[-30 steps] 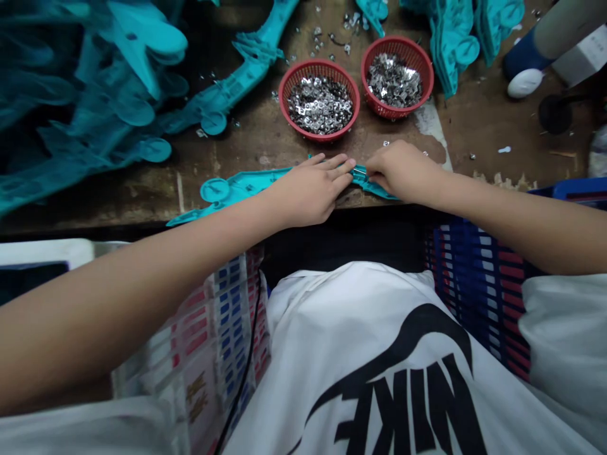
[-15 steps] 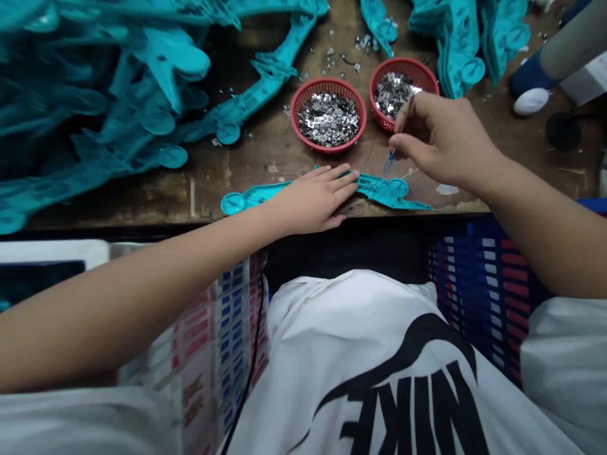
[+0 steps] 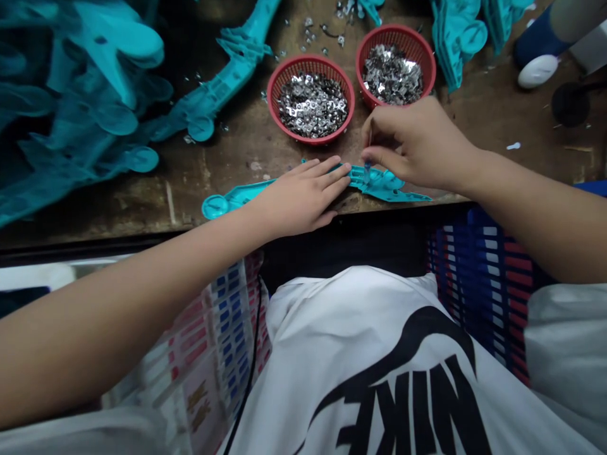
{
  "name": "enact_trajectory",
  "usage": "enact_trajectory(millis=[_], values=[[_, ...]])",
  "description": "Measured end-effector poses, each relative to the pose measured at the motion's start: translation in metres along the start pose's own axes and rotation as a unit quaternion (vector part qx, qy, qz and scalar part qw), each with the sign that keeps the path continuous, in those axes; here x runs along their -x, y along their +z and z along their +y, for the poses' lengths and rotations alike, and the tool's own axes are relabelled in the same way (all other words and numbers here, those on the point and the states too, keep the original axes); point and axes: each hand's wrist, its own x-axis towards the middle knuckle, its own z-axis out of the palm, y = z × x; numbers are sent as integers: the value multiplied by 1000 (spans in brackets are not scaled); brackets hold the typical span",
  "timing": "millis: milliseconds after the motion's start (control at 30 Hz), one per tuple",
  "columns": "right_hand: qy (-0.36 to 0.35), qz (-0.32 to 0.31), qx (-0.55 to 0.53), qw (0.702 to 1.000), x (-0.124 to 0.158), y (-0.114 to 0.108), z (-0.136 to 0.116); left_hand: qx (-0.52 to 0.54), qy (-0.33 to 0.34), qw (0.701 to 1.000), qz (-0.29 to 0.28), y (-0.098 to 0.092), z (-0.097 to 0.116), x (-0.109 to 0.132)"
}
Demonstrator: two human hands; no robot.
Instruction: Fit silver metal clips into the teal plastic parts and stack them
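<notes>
L hand flat & spread on teal plastic part, R hand pinching thin metal pin against it, red baskets of silver bits just beyond

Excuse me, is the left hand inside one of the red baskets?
No, the left hand lies flat on the turquoise plastic piece, below the red baskets.

- white T-shirt, lower centre of the frame
- black swoosh and NIKE lettering across its front
- wide white short sleeves, lower corners
- bare left hand
- bare right hand
</notes>
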Motion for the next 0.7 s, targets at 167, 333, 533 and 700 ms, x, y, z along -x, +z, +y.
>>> enact_trajectory(millis=[167,333,533,700], values=[[-1,1,4,1000,3,-5,-5,5,2,1000,-2,0,-1,-1],[-1,43,-15,999,5,-4,-3,6,9,1000,0,3,-3,-2],[-3,14,6,1000,1,-2,-3,7,13,1000,2,5,-6,-2],[0,7,12,1000,4,-7,-6,7,12,1000,2,6,-7,-2]])
